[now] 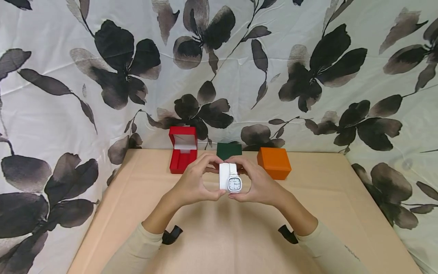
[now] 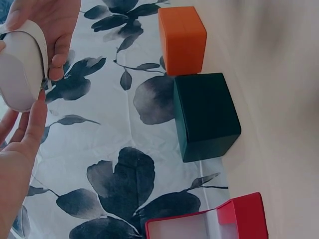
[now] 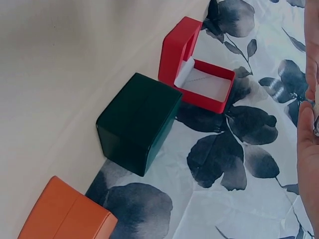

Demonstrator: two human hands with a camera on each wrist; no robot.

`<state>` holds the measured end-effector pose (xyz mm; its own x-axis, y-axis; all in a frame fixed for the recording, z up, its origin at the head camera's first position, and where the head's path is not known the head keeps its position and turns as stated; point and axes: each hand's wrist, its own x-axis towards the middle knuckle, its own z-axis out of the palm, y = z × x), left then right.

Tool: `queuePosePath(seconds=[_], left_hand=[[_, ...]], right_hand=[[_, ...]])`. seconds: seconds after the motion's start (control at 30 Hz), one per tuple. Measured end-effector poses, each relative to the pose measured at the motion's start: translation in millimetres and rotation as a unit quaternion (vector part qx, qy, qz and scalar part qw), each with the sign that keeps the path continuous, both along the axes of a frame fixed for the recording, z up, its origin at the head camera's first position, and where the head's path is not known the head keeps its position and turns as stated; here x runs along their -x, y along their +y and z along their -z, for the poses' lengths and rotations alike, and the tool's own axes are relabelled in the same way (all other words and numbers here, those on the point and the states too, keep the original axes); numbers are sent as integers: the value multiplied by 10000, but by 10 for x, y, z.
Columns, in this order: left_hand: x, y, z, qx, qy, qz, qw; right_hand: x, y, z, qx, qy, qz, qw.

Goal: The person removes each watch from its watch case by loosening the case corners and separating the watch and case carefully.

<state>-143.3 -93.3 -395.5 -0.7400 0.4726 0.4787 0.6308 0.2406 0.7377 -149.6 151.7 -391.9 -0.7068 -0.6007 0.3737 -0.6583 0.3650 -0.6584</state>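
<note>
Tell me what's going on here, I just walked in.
A person is holding a white watch, its band around a white cushion, up over the table. The left hand grips the cushion side and the right hand the watch side, with the dial facing the person. Toward the table's far edge, the red box stands open, while the green box and orange box look closed.

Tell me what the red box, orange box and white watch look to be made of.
Red box: probably leatherette or coated card, smooth and satin by its soft sheen; its pale lining could be fabric.
Orange box: perhaps leatherette, given the low shine and seam-like line.
White watch: maybe smooth plastic or ceramic, judging by its even white case.
</note>
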Motion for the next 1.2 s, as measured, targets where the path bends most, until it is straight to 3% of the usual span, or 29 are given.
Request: queuePosePath(seconds=[0.4, 0.8, 1.2], left_hand=[[-16, 7, -1, -188, -150, 115, 9996], [-30, 15, 13, -91, -66, 181, 9998], [-43, 33, -1, 12, -122, 107, 9999]], right_hand=[[-7, 10, 10, -35, 208, -2, 9998], [-19, 17, 33, -45, 352, -216, 9991], [-23, 50, 43, -94, 537, -99, 9985]])
